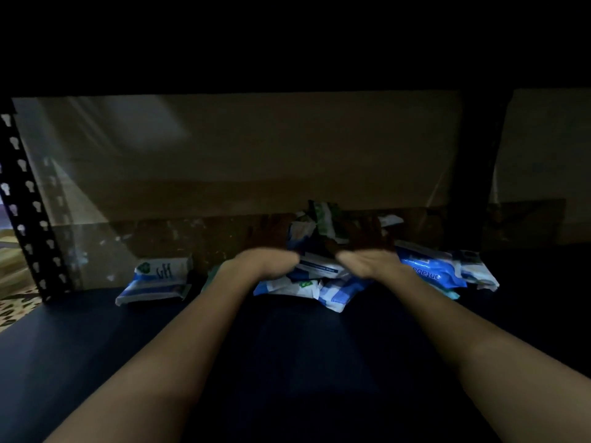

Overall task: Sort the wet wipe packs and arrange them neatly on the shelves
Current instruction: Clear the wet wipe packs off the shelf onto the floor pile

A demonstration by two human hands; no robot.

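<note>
Two forearms reach up from the lower frame across the dark shelf [96, 340]. The left hand [271, 247] and right hand [364, 247] flank the pile of packs [323, 276] at centre; finger state unreadable in shadow. A lone pack [156, 279] lies centre-left.

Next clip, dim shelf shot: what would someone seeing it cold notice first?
Two bare forearms reach in from the bottom edge, the left hand and right hand meeting on a jumbled heap of blue-and-white wipe packs at the back of the dark shelf. A lone pack lies apart to the left, near the perforated black upright.
</note>
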